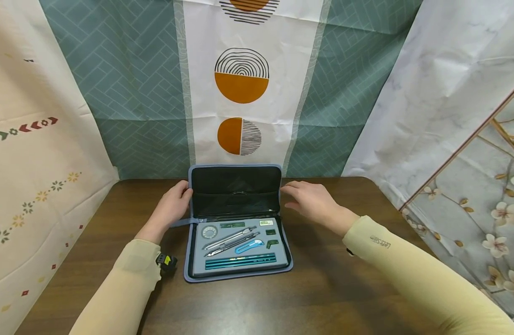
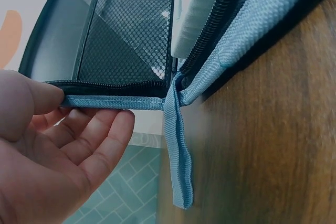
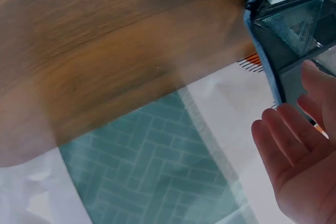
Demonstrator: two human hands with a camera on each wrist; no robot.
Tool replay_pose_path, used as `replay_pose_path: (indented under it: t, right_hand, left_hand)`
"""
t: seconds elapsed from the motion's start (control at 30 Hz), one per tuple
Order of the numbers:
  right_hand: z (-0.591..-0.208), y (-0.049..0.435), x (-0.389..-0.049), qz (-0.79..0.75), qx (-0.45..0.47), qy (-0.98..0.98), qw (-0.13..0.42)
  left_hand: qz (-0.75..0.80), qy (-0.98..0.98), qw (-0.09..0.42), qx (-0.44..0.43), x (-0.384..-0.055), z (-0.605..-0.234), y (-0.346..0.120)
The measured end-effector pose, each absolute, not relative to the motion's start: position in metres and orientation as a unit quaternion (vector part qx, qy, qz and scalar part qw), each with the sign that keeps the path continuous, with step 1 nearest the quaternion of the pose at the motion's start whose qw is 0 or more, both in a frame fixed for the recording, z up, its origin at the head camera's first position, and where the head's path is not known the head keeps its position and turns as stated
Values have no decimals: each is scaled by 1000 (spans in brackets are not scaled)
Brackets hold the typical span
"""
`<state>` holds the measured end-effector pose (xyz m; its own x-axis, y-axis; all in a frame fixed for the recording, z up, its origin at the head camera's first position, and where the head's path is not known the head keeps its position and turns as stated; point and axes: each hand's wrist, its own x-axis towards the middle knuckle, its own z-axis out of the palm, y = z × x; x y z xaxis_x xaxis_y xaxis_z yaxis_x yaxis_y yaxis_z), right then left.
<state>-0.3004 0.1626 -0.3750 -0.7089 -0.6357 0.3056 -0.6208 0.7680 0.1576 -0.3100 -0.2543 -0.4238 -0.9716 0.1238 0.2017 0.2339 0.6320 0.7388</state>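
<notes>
A zippered case (image 1: 239, 218) with light blue trim lies unfolded on the table, its black lid (image 1: 236, 179) raised at the back. In its grey tray sit dark green pencils (image 1: 240, 261), a light blue utility knife (image 1: 249, 246), metal compasses (image 1: 229, 238), a white eraser (image 1: 266, 223) and a round clear case (image 1: 209, 231). My left hand (image 1: 173, 204) pinches the lid's left edge between thumb and fingers, near a blue loop strap (image 2: 178, 150). Beside the lid's right edge is my right hand (image 1: 309, 200), fingers loosely bent; whether the fingertips touch the edge I cannot tell.
The brown wooden table (image 1: 257, 307) ends at the back against a teal and white patterned curtain (image 1: 139, 93). Patterned cloths hang to the left and right. Mesh pocket (image 2: 131, 30) inside the lid holds something clear.
</notes>
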Motion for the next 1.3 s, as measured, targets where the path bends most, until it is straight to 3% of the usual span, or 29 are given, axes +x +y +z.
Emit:
replay_pose_path:
  t: [1.0,1.3]
  right_hand:
    - [-369,275,-259,-13,269,-949,166]
    - [-376,318,-245,-16,225,-964,139]
  left_hand:
    - [-417,-902,62,-98,-310,-423,-253]
    - [-419,-901,58,-94,-310,-424,-252]
